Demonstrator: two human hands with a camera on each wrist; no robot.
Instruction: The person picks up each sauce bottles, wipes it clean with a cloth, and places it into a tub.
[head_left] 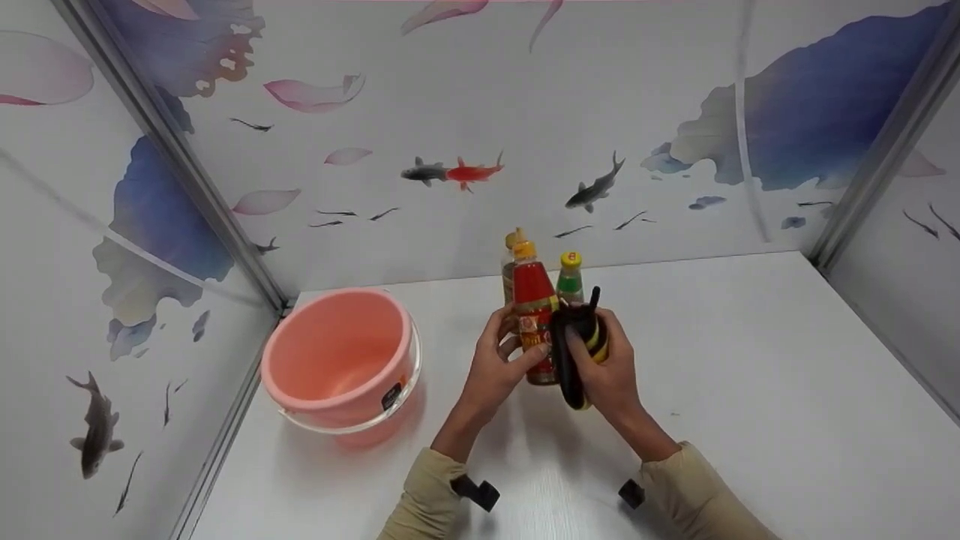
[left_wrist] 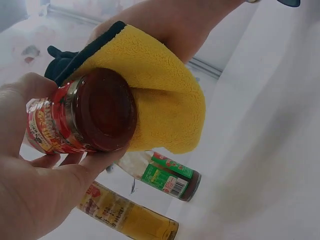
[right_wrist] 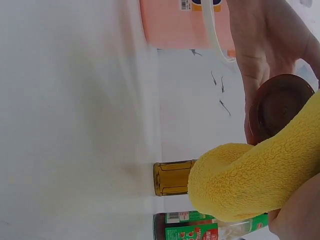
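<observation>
My left hand (head_left: 495, 371) grips a red sauce bottle (head_left: 534, 281) with an orange nozzle cap, raised over the white table. The bottle's round dark base (left_wrist: 106, 111) faces the left wrist camera. In my right hand (head_left: 611, 371) is a folded towel (head_left: 568, 367), dark on one side with a looped tab. Its other side is fluffy and yellow (right_wrist: 240, 185). The towel lies right up against the bottle's side, the thumb pressing on the dark face. Part of the label is hidden behind the fingers and towel.
Behind the hands stand a bottle of yellow liquid (left_wrist: 135, 218) and a green-labelled bottle (head_left: 570, 281) with a yellow cap. A pink bucket (head_left: 337, 416) with a white handle stands to the left. Printed wall panels (head_left: 480, 225) enclose the table (head_left: 750, 420) at the back and sides.
</observation>
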